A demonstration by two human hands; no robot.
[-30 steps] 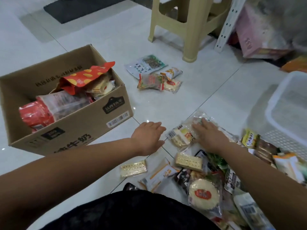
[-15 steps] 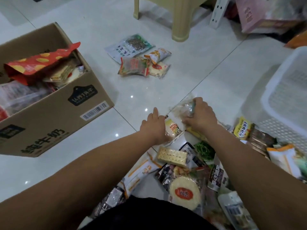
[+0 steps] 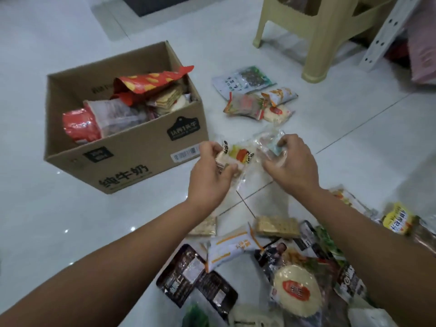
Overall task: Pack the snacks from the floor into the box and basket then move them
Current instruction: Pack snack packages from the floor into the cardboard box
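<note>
The grip of the left hand (image 3: 210,178) curls round a clear-wrapped, yellow-and-red-labelled cracker packet (image 3: 238,155); the right hand (image 3: 293,167) pinches a crinkly transparent packet (image 3: 267,141) (both just right of the brown cardboard box (image 3: 132,159)).

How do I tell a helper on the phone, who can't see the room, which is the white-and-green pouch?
Start at the beige plastic stool; on the floor left of its front leg lies a cluster of four packets. The pouch is the rearmost. It alone is flat and white with a dark green panel; its neighbours are reddish or orange.
</note>
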